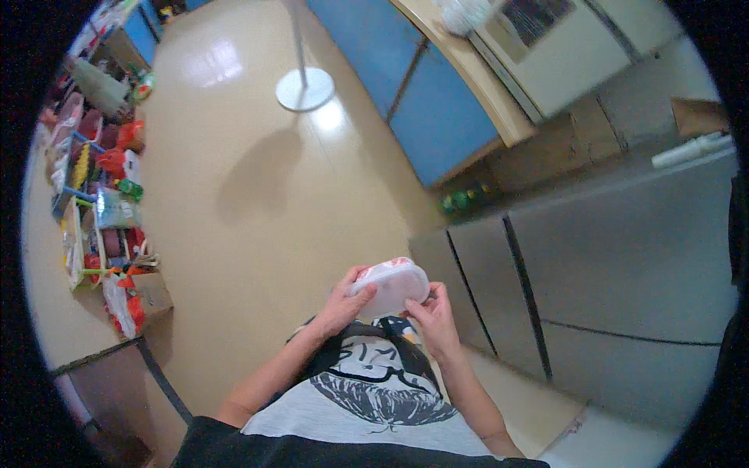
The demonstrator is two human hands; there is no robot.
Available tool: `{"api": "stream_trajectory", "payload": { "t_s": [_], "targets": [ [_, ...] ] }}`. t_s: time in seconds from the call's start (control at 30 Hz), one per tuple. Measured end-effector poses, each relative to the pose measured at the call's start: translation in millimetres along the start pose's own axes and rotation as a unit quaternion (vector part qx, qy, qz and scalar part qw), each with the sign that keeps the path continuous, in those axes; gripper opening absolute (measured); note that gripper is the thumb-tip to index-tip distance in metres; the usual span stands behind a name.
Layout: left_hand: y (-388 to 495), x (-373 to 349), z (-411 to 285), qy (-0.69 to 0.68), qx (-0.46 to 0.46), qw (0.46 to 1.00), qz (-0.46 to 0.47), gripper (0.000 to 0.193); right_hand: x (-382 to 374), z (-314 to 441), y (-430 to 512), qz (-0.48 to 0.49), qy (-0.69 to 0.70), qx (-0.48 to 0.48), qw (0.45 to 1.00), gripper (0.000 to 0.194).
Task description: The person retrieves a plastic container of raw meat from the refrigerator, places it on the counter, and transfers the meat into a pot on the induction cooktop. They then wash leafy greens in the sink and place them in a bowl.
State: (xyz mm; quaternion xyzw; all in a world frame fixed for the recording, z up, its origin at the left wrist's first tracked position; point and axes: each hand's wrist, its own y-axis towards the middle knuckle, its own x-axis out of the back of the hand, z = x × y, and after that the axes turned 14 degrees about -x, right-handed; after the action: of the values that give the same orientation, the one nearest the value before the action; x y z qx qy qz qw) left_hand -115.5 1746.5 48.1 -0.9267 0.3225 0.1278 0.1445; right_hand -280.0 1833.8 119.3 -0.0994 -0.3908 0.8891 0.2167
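Observation:
Both of my hands hold a small oval container [393, 288] in front of my waist. It has a pale, translucent face turned up toward me and a red-and-white patterned side. My left hand [346, 303] grips its left end, with the thumb over the rim. At the right end, my right hand [432, 316] pinches the edge between thumb and fingers. What the container holds, if anything, cannot be made out.
To the right stands a grey refrigerator [614, 263], with green bottles [462, 200] on the floor beyond it. Blue cabinets [445, 111] line the right side. A round white stand base [305, 89] is on the floor ahead. Racks of bags and goods [96, 187] and a cardboard box [153, 294] line the left wall.

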Motion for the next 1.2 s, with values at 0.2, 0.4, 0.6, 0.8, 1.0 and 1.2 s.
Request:
{"api": "stream_trajectory", "payload": {
  "t_s": [0.2,0.4,0.6,0.8,1.0,1.2],
  "targets": [
    [63.6,61.3,-80.2,0.022,0.033,0.997,-0.067,0.052,-74.2,98.6,99.3,0.077,-0.046,0.034,0.995,0.045],
    [69.5,124.1,-92.1,-0.123,-0.028,0.923,-0.364,0.056,-189.0,121.3,144.7,0.095,-0.150,0.056,0.982,0.054],
    [145.3,214.6,-130.2,-0.002,-0.093,0.858,-0.505,0.052,-294.5,189.5,236.6,0.185,-0.196,0.065,0.961,0.053],
    [153.3,286.0,-147.0,-0.014,-0.090,0.793,-0.603,0.054,-388.1,208.8,275.5,0.269,-0.249,0.037,0.930,0.050],
    [118.6,316.7,-184.3,-0.291,-0.113,0.839,-0.445,0.072,-418.6,213.4,276.7,0.309,-0.237,-0.050,0.920,0.053],
    [108.2,282.3,-179.6,-0.359,-0.200,0.831,-0.374,0.071,-402.1,217.1,244.1,0.271,-0.269,-0.002,0.924,0.051]
  ]
}}
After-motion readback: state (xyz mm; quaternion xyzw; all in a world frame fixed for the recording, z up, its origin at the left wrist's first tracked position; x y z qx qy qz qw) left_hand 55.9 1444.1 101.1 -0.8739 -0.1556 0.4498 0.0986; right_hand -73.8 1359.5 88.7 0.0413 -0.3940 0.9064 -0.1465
